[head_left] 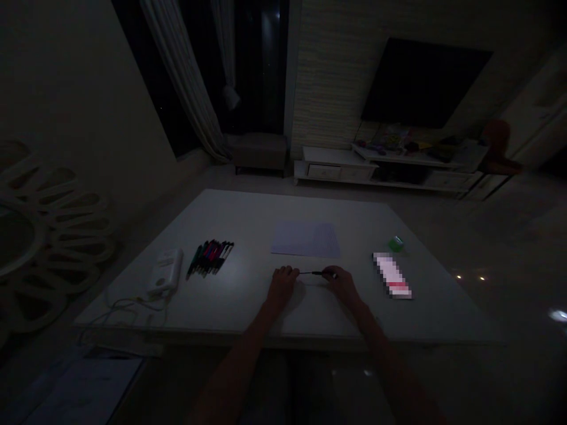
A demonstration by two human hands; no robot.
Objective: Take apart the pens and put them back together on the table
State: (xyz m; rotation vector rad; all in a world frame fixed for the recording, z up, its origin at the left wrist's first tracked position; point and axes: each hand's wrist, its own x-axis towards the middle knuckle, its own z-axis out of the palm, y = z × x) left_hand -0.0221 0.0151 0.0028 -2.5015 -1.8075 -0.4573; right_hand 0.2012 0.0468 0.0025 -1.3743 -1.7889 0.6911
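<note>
1. White charger (166, 270): its loose cable (128, 304) trails towards the table (420, 313) edge, where an arm could snag it. Faint marks on its face are too dim to read.
2. Pens (210, 258): they lie side by side, and a careless knock could scatter them or roll one off. No brand is legible.
3. Left hand (283, 285): its fingers (290, 271) pinch the left end of a thin black rod (312, 273), held in front of a paper sheet (305, 239).
4. Right hand (341, 284): its fingers (330, 273) grasp the rod's other end. With so slight a grip, a slip could drop it. Whether it touches the table is too dim to tell.
5. Packet (392, 275): it has a red band, but its label is pixelated and unreadable.
6. Green tape roll (396, 243): it sits just beyond the packet and could roll if nudged.
</note>
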